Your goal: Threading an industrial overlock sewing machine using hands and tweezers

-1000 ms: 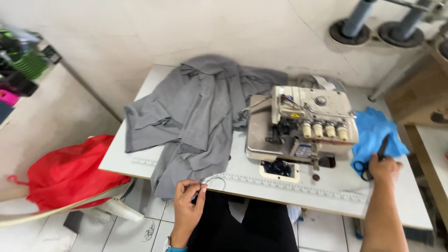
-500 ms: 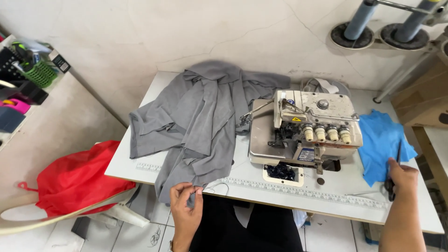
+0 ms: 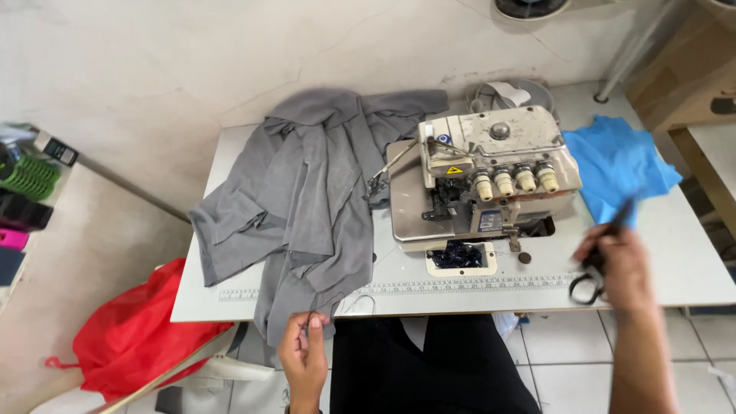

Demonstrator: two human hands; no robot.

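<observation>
Both grips full — scissors [image 3: 589,282] in right hand [image 3: 622,264].

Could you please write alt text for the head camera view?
A person's left hand pinches the grey fabric at the white table edge, while the right hand holds black scissors near a cream overlock sewing machine and blue cloth.

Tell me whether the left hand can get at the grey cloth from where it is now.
Probably yes. The left hand sits at the table's front edge, pinching a thin thread, right beside the grey cloth's hanging hem. Nothing lies between them, though its fingers are taken up with the thread.
</observation>
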